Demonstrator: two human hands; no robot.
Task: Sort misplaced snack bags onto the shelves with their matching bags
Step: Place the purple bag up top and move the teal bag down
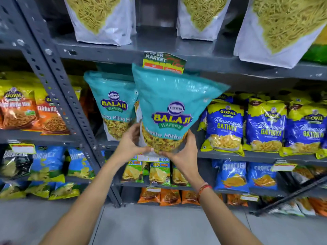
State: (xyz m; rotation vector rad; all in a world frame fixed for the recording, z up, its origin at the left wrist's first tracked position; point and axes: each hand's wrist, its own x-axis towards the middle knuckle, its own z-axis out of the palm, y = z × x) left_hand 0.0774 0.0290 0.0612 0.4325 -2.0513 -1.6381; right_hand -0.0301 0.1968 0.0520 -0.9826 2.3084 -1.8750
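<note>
I hold a teal Balaji Wafers Khatta Mitha bag [168, 103] upright in front of the middle shelf. My left hand [130, 142] grips its lower left corner and my right hand [184, 154] cups its bottom right. A matching teal Balaji bag [111, 101] stands on the shelf just behind and to the left. The held bag's bottom edge hangs slightly below the shelf board [256, 156].
Blue and yellow Gopal Gathiya bags [224, 126] fill the same shelf to the right. Orange Gopal bags [17, 110] sit left of the grey slotted upright [58, 82]. White bags of sev [99, 16] stand above. Smaller blue, yellow and orange packs line the lower shelves.
</note>
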